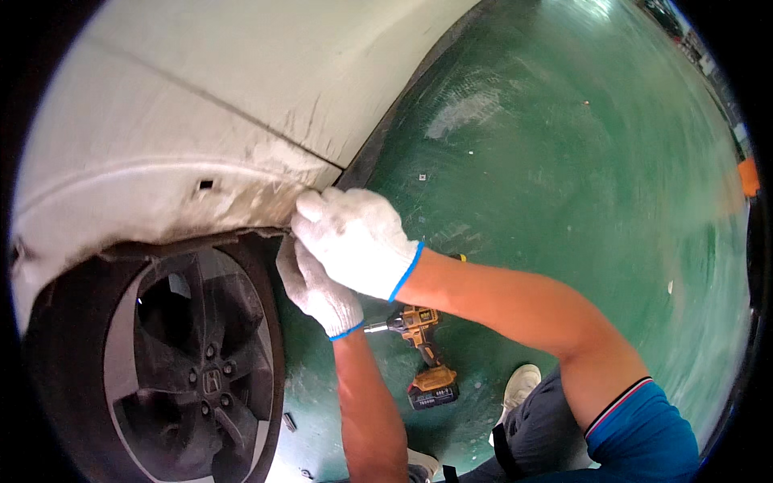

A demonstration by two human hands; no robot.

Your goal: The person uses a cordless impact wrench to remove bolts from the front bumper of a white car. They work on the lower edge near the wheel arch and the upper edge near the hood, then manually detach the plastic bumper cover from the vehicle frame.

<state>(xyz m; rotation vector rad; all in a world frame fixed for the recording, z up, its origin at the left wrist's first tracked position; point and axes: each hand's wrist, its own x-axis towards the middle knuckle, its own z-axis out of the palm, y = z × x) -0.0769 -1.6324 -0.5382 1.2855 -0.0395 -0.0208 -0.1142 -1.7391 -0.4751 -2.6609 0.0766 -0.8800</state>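
Both of my hands, in white knit gloves with blue cuffs, are together at the lower rear corner of a dirty white car fender [153,189], beside the wheel arch. My right hand [354,237] lies over the left, its fingers curled in against the fender's corner. My left hand [316,286] is just below, closed, with its fingertips up at the arch edge. Whatever lies between the fingers is hidden by the gloves. A bare square hole [206,185] shows in the fender, left of my hands.
A wheel [197,362] with a dark tyre stands at lower left. On the green floor [547,185] lies a yellow and black cordless impact wrench [423,346], below my right forearm. A small dark metal piece [289,422] lies by the tyre. My shoe [522,385] is to the right.
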